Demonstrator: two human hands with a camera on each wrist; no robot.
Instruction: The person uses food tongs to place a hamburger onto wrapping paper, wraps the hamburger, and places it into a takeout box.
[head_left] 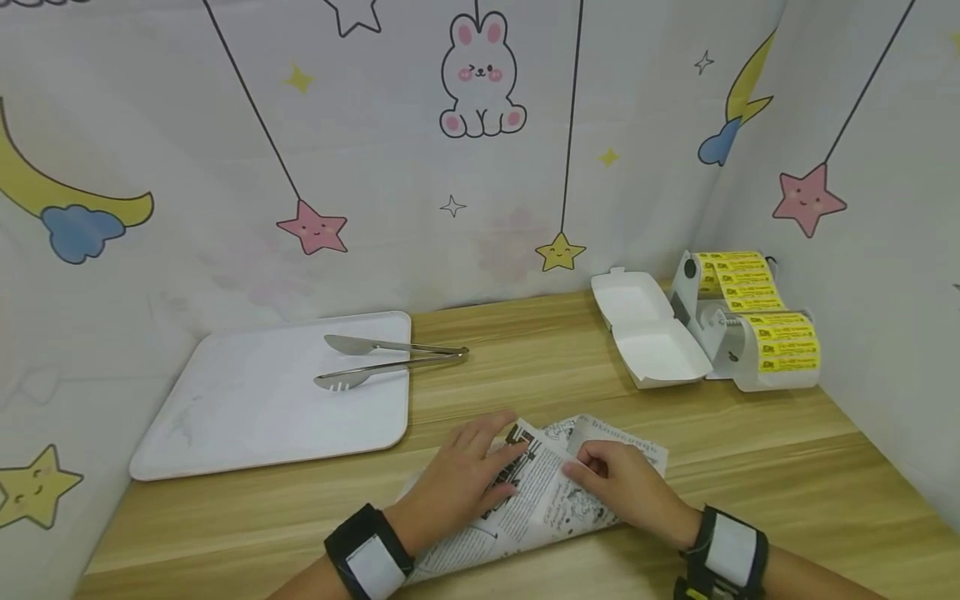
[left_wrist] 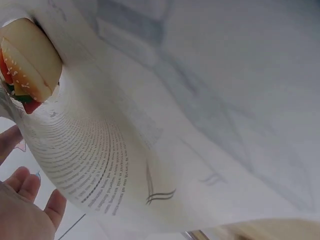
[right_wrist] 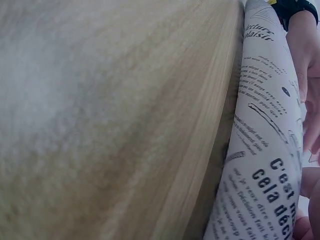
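A sheet of printed newspaper-style wrapping paper (head_left: 517, 521) is folded over on the table in front of me. Through an opening in it, the left wrist view shows a burger (left_wrist: 37, 60) in a sesame bun, with red, yellow and green filling at its edge. My left hand (head_left: 453, 479) rests over the paper's left part, fingers spread and relaxed. At the right, my right hand (head_left: 633, 483) pinches the paper's upper fold between thumb and curled forefinger. The right wrist view shows the paper's rounded near side (right_wrist: 265, 125) along the table.
A white tray (head_left: 262, 400) stands at the back left, with metal tongs (head_left: 390, 362) lying across its right edge. An opened white takeaway box (head_left: 652, 337) sits at the back right, beside a dispenser holding a roll of yellow labels (head_left: 783, 342). A printed curtain (head_left: 405, 150) hangs behind the table.
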